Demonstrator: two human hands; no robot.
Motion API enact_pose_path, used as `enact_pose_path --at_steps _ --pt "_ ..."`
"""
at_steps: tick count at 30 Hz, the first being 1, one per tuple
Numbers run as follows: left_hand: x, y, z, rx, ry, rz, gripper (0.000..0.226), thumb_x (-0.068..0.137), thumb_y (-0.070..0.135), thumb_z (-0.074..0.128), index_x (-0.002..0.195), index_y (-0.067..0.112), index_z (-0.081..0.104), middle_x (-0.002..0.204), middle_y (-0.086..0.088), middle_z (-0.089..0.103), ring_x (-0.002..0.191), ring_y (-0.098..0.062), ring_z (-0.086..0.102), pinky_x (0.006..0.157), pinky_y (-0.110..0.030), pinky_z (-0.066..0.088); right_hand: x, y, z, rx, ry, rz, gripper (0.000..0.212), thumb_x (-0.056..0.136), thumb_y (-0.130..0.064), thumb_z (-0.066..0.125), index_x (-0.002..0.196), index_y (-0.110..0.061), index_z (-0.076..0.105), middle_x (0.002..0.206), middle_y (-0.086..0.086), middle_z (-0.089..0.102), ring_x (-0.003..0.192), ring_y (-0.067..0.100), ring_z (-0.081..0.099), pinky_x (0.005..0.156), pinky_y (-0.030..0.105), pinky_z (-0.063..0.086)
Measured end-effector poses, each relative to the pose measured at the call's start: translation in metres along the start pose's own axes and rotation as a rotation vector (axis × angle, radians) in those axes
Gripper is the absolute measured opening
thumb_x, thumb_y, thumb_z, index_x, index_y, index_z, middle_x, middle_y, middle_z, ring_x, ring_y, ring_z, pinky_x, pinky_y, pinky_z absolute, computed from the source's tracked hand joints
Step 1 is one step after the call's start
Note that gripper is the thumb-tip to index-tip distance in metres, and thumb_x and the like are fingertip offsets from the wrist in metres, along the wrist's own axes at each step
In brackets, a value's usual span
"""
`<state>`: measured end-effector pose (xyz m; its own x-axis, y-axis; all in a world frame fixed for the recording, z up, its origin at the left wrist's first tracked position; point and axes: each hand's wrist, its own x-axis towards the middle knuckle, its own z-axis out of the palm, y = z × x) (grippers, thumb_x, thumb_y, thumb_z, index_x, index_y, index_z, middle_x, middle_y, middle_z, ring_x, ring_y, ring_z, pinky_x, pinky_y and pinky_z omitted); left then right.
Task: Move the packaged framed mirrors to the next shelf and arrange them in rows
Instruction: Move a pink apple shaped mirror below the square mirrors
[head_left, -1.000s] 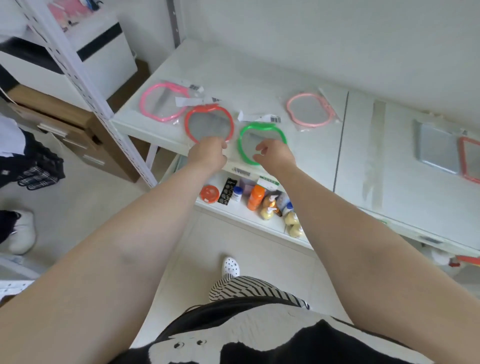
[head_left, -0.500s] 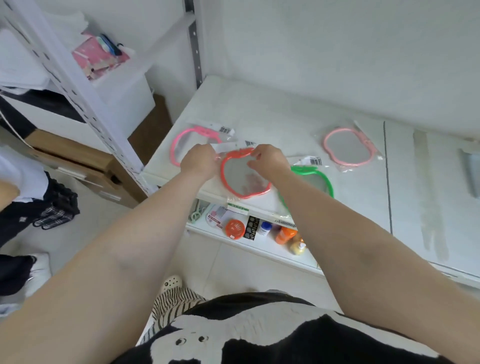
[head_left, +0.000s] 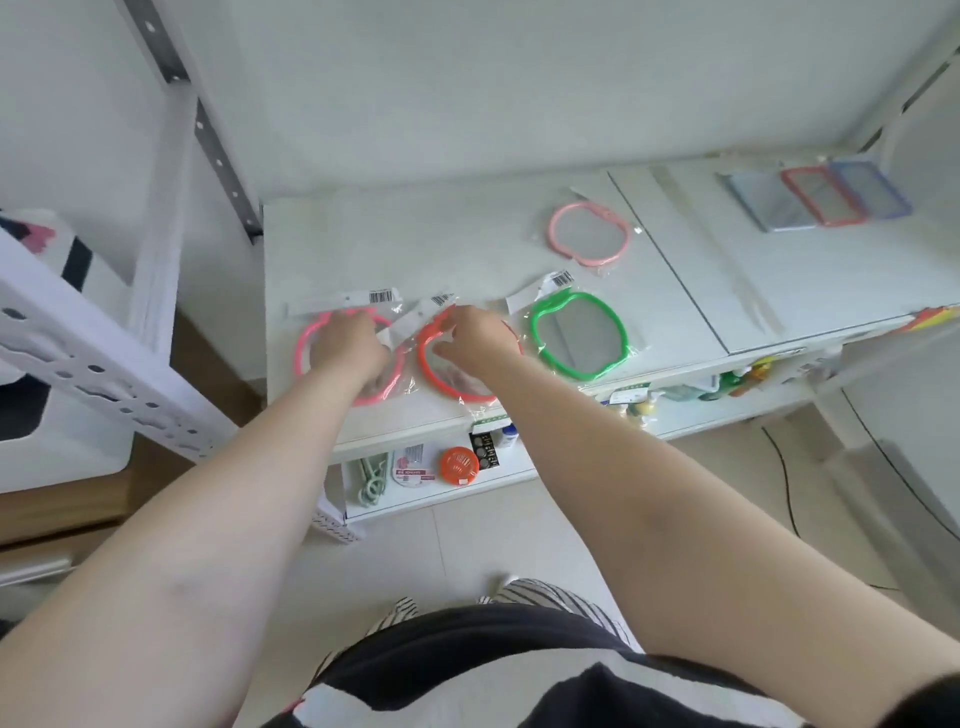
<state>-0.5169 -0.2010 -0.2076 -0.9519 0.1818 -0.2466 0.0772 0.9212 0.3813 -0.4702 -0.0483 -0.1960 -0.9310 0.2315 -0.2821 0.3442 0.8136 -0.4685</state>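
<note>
Progress appeared partial. On the shelf (head_left: 415, 234), a front row of three packaged mirrors lay side by side: the left hand (head_left: 347, 347) rested on the pink mirror (head_left: 306, 343), fingers curled, grip not discernible; the right hand (head_left: 475, 338) pinched the red mirror (head_left: 441, 379) at its top edge; the green mirror (head_left: 579, 335) lay untouched. A pale pink mirror (head_left: 589, 235) sat alone behind, and rectangular mirrors (head_left: 821, 200) lay on the neighbouring shelf at far right, apparently not yet moved

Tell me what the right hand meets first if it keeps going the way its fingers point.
Likely the barcode label just past the right hand, which lies on the red-framed mirror; depth is unclear.
</note>
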Motion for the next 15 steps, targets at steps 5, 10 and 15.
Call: enact_pose_path --at_steps 5,10,15 --pt "0.008 -0.010 0.005 -0.006 0.013 0.023 0.049 0.077 0.008 0.058 0.121 0.029 0.064 0.128 0.003 0.061 0.116 -0.023 0.060 0.096 -0.032 0.051 0.001 -0.003 0.003 -0.002 -0.002 0.033 0.031 0.085 -0.021 0.059 0.116 -0.020 0.064 0.110 0.002 0.070 0.097 0.025 0.067 0.083 0.033 0.055" --pt "0.004 -0.042 0.004 0.034 0.044 -0.202 0.055 0.085 0.020 0.053 0.138 0.008 0.041 0.136 -0.020 0.041 0.124 -0.038 0.047 0.102 -0.043 0.042 0.014 -0.019 0.026 -0.030 -0.046 -0.023 0.028 0.087 -0.024 0.058 0.113 -0.014 0.066 0.108 0.008 0.070 0.100 0.029 0.065 0.083 0.035 0.055" --pt "-0.003 -0.072 0.017 -0.092 -0.010 -0.366 0.069 0.085 0.021 0.060 0.144 0.009 0.026 0.143 -0.021 0.031 0.134 -0.037 0.035 0.109 -0.044 0.036 0.018 -0.036 0.063 -0.055 -0.165 -0.015 0.040 0.086 -0.023 0.058 0.126 -0.019 0.057 0.111 0.005 0.068 0.096 0.026 0.067 0.084 0.035 0.055"
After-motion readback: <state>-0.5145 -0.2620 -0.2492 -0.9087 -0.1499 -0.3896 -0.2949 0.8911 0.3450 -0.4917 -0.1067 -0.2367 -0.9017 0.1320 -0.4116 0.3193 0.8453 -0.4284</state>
